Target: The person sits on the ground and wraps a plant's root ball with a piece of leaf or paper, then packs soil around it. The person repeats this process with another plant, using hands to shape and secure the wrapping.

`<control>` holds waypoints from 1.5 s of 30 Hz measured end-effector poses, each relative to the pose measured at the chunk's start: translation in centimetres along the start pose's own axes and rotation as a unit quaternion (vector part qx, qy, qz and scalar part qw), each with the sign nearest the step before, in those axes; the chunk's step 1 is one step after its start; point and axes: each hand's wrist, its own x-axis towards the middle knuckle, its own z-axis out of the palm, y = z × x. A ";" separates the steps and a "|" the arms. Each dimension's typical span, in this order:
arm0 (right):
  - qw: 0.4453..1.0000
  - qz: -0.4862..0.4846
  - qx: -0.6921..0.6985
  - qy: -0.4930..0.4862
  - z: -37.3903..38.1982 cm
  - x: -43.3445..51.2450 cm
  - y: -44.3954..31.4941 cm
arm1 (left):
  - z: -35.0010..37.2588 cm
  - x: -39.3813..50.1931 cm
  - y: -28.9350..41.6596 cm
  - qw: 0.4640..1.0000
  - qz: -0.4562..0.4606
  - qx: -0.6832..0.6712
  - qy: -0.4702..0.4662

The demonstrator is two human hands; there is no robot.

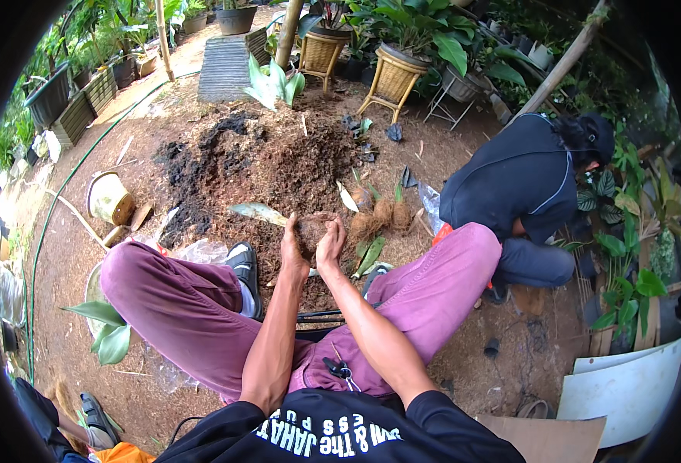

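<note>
My left hand (293, 244) and my right hand (331, 242) are cupped around a brown clump of fibrous planting mix (313, 227), one on each side. A pale green leaf (259, 213) reaches left from beside my left fingertips; whether it joins the clump is hidden. Beneath and beyond my hands spreads a heap of loose brown fibrous mix (294, 156), with black material (187, 173) along its left side. Several fibre-wrapped root balls (382, 213) with short green shoots lie just right of my right hand. A mottled green leaf (370, 254) rests on the ground nearer to me.
A person in dark clothes (502, 173) crouches close on my right. A tipped cream pot (111, 198) lies left, near a green hose (86, 155). A potted plant (106, 330) stands beside my left knee. Rattan planters (395, 78) stand beyond the heap. Another person's foot (99, 419) shows lower left.
</note>
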 end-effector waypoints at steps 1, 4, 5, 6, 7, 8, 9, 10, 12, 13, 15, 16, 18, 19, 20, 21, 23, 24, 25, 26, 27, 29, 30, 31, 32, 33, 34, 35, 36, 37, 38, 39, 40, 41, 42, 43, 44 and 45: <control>0.998 0.037 0.041 0.024 -0.2 0.0 0.1 | 0.0 0.1 0.0 1.000 0.016 0.016 0.001; 0.999 -0.007 0.027 -0.036 -0.1 -0.8 -0.2 | -0.3 0.6 -0.3 0.998 0.049 0.025 0.015; 0.997 0.010 0.004 -0.072 -0.3 -1.2 -0.7 | -0.6 0.7 -0.3 0.999 0.037 0.000 0.019; 0.992 0.013 -0.054 -0.109 -0.2 -1.0 -1.4 | -0.8 0.6 -0.2 0.999 0.026 -0.024 0.023; 0.995 -0.009 -0.098 -0.009 0.9 -2.0 -1.6 | -1.0 0.6 -0.2 0.998 0.012 -0.047 0.037; 0.986 -0.048 -0.119 -0.104 0.3 -2.0 -2.5 | -1.1 0.7 0.0 0.997 0.020 -0.068 0.022; 0.968 -0.073 -0.141 -0.195 -0.3 -2.0 -3.4 | -1.1 0.8 0.1 0.996 0.018 -0.085 0.016; 0.955 -0.140 -0.179 -0.190 0.0 -2.0 -4.0 | -1.1 0.8 0.4 0.994 0.017 -0.103 0.010; 0.912 -0.283 -0.237 -0.182 0.3 -2.1 -5.1 | -1.0 0.8 0.7 0.992 0.007 -0.123 0.016; 0.889 -0.335 -0.252 -0.186 0.3 -2.1 -5.5 | -1.0 0.6 0.8 0.992 0.011 -0.130 0.000; 0.841 -0.417 -0.286 -0.194 0.2 -1.9 -6.2 | -1.0 0.3 0.7 0.990 0.004 -0.139 -0.007; 0.837 -0.423 -0.297 -0.179 0.2 -2.0 -6.3 | -1.1 0.3 0.7 0.990 -0.004 -0.139 -0.012; 0.826 -0.440 -0.311 -0.168 -0.2 -2.1 -6.6 | -1.0 0.4 0.5 0.994 -0.010 -0.111 0.006; 0.819 -0.449 -0.319 -0.162 -0.4 -2.2 -6.6 | -1.0 0.4 0.3 0.995 -0.017 -0.096 0.018; 0.812 -0.468 -0.303 -0.174 -0.5 -2.2 -6.7 | -1.0 0.5 0.2 0.997 0.002 -0.069 0.030; 0.812 -0.462 -0.308 -0.181 -0.6 -2.3 -6.7 | -1.0 0.4 0.2 0.998 0.011 -0.066 0.022; 0.813 -0.459 -0.309 -0.180 -0.8 -2.5 -6.6 | -1.0 0.2 0.0 0.998 0.000 -0.049 0.043; 0.816 -0.456 -0.307 -0.181 -0.7 -2.6 -6.6 | -0.8 0.1 0.0 0.996 0.007 -0.048 0.073; 0.822 -0.448 -0.300 -0.184 -0.7 -2.6 -6.5 | -0.7 0.1 0.2 0.997 0.009 -0.042 0.070; 0.827 -0.444 -0.296 -0.178 -0.6 -2.6 -6.5 | -0.5 0.1 0.3 0.997 0.014 -0.048 0.057; 0.831 -0.443 -0.292 -0.171 -0.5 -2.7 -6.4 | -0.4 0.0 0.4 0.997 0.017 -0.060 0.039; 0.839 -0.423 -0.293 -0.175 -0.1 -2.7 -6.4 | -0.2 0.2 0.8 0.995 0.019 -0.059 0.077; 0.844 -0.418 -0.291 -0.170 0.1 -2.7 -6.3 | -0.2 0.3 1.0 0.992 0.009 -0.068 0.103; 0.871 -0.389 -0.250 -0.167 0.3 -2.7 -6.1 | -0.3 0.5 1.2 0.990 0.022 -0.028 0.133; 0.890 -0.368 -0.224 -0.150 0.4 -2.6 -5.9 | -0.4 0.8 1.5 0.989 0.028 -0.025 0.143; 0.907 -0.347 -0.196 -0.134 0.4 -2.5 -5.5 | -0.5 0.9 1.7 0.986 0.019 -0.026 0.161; 0.916 -0.331 -0.193 -0.122 0.3 -2.2 -5.2 | -0.7 1.0 2.0 0.984 0.035 -0.036 0.172; 0.929 -0.295 -0.194 -0.111 0.0 -1.8 -4.6 | -1.0 1.2 2.6 0.982 0.033 -0.039 0.180; 0.948 -0.226 -0.203 -0.093 -0.3 -1.3 -3.8 | -1.2 1.2 3.2 0.981 0.045 -0.036 0.186; 0.962 -0.153 -0.212 -0.074 -0.7 -0.7 -2.9 | -1.3 1.2 3.7 0.978 0.042 -0.032 0.203; 0.970 -0.103 -0.217 -0.026 -1.1 -0.1 -1.6 | -1.4 1.0 4.2 0.973 0.059 -0.034 0.222; 0.972 -0.093 -0.217 0.012 -1.1 1.0 -0.1 | -1.3 1.0 4.7 0.968 0.074 -0.032 0.236; 0.991 -0.036 -0.124 0.040 -1.1 2.1 1.6 | -1.1 0.9 5.1 0.962 0.084 -0.040 0.258; 0.998 0.037 -0.024 0.038 -1.3 3.5 3.2 | -1.0 0.9 5.4 0.958 0.086 -0.049 0.270; 0.994 0.090 -0.024 0.057 -1.9 4.5 4.9 | -0.9 0.8 5.5 0.956 0.091 -0.056 0.274; 0.986 0.144 -0.031 0.078 -2.7 5.3 6.6 | -0.9 0.8 5.6 0.956 0.103 -0.062 0.269; 0.979 0.167 -0.099 0.058 -3.5 5.9 8.0 | -1.0 0.9 5.7 0.951 0.099 -0.063 0.287; 0.955 0.156 -0.244 0.056 -4.1 6.4 9.3 | -1.1 1.0 5.5 0.949 0.101 -0.062 0.291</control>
